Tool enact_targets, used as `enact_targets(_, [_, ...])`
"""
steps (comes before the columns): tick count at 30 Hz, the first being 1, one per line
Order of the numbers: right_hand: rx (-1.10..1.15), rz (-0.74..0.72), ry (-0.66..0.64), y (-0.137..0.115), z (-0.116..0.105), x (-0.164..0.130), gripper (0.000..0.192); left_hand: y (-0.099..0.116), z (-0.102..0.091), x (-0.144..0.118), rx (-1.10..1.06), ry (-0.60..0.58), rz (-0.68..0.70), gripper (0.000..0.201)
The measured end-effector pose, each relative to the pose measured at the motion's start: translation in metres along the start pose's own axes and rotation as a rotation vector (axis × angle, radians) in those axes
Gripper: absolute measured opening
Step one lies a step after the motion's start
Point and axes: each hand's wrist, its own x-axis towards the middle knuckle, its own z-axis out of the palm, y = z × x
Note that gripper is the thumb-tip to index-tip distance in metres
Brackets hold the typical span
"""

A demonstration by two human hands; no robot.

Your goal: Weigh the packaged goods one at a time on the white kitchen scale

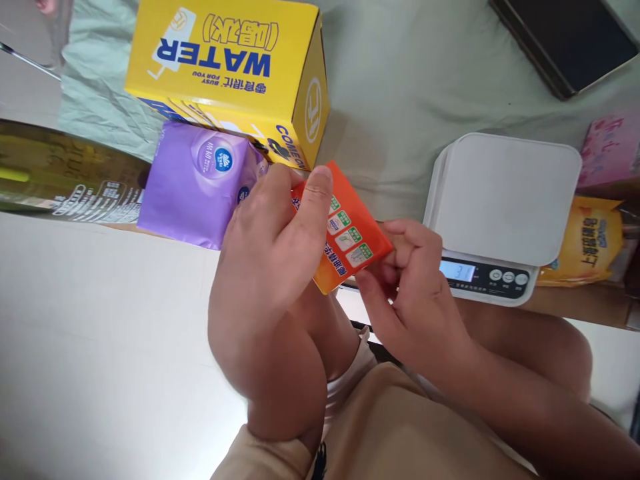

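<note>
Meanwhile, my left hand point(270, 267) wraps the upper end of a small orange packet point(345, 233), thumb pressed along its face, while the fingers of my right hand point(415, 293) pinch its lower corner; the packet hangs in the air just in front of the table's near edge, between a purple tissue pack point(195, 183) and a white kitchen scale point(500, 207). A hard tug from either hand could tear the packet or slip it free, I judge, and it would drop past the edge toward my lap. A careless elbow could also nudge the scale, which sits right at that edge with its display lit. Behind stand a yellow water carton point(225, 67) on pale green cloth point(400, 87), a yellow snack bag point(590, 243) and what looks like a pink box point(613, 150) at the right edge.
</note>
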Motion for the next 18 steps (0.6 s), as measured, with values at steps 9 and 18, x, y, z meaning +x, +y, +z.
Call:
enact_targets(9, [0.064,0.159,-0.187,-0.005,-0.009,-0.003,0.080,0.008,-0.004,0.001,-0.002,-0.077,-0.018,0.049])
enact_targets(18, [0.200,0.209,-0.257,-0.006,-0.012,-0.021,0.090,0.015,-0.001,0.001,0.064,-0.031,-0.256,0.051])
